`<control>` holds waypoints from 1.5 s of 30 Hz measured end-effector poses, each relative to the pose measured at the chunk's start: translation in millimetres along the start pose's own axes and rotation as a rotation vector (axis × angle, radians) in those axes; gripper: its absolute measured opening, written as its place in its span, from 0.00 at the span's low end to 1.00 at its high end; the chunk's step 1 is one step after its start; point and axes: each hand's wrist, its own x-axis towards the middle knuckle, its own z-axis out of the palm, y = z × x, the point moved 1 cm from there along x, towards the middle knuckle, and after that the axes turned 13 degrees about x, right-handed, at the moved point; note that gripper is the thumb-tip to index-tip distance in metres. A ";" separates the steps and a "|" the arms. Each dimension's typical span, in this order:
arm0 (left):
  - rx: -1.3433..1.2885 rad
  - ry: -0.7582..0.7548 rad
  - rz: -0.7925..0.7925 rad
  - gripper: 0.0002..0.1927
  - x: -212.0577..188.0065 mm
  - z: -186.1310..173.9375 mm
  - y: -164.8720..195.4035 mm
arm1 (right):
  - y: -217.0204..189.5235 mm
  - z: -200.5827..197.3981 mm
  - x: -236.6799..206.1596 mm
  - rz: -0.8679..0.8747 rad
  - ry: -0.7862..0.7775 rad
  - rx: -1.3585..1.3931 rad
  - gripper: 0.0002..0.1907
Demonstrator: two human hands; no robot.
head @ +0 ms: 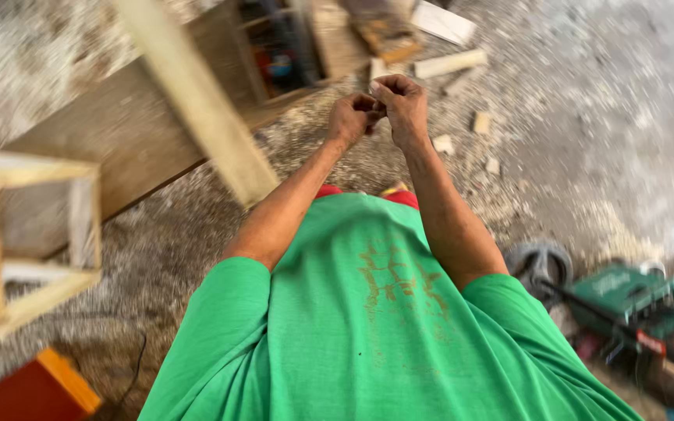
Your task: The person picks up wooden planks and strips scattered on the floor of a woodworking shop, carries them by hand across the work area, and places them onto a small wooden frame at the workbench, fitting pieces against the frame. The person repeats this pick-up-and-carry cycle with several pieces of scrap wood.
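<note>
Left hand (350, 118) and right hand (401, 105) meet fingertip to fingertip, both curled shut, pinching a small item between them; frame blurred, item too small to identify, prob. light and easily dropped, so grip w/ tips only. Both arms extended fwd, elbows bent, wrists raised. Beyond the fingers: wood offcuts (450, 64). Left of them: plank (196, 101).
</note>
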 end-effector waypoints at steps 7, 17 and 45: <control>0.341 -0.195 0.027 0.08 41.0 237.1 35.1 | -102.1 -233.9 -7.0 -0.160 0.266 -0.235 0.14; 0.066 -0.549 0.174 0.07 146.4 468.2 74.8 | -189.6 -438.4 26.7 -0.069 0.579 -0.018 0.10; 0.129 -0.069 0.076 0.06 811.6 855.6 413.6 | -604.4 -782.5 740.1 -0.032 0.095 -0.302 0.07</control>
